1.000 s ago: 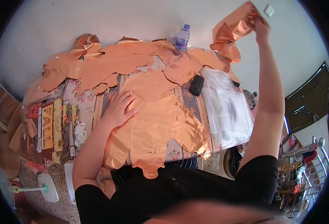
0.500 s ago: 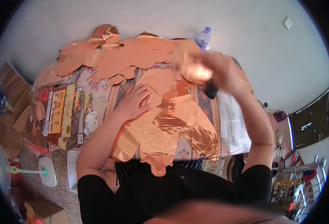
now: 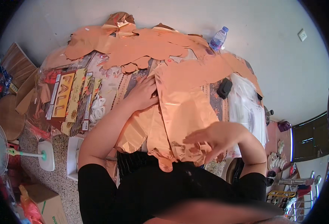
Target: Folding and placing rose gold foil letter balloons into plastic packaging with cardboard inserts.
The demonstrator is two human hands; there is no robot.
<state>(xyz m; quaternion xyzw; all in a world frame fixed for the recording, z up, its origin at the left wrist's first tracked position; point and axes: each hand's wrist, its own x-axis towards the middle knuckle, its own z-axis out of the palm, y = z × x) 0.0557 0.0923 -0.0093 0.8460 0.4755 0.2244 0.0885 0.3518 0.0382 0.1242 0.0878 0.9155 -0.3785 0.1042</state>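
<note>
A stack of flat, shiny rose-gold foil balloon pieces [image 3: 187, 108] lies on the table in front of me. My left hand [image 3: 144, 93] rests flat on the left edge of the stack, fingers spread. Over the near end of the top foil piece, my right hand [image 3: 213, 138] lies open with its fingers apart, touching or just above the foil. More rose-gold foil shapes [image 3: 134, 44] are spread across the far side of the table.
Packaged banner letters [image 3: 65, 99] lie at the table's left. A clear water bottle [image 3: 218, 39] stands at the far edge, a black device [image 3: 224, 88] beside clear plastic bags [image 3: 248, 112] on the right. A white fan [image 3: 7, 151] and cardboard box [image 3: 48, 207] sit on the floor left.
My right hand, which held a foil piece high at the right, came down and laid it on the stack, and now lies open on it. The left hand stayed put.
</note>
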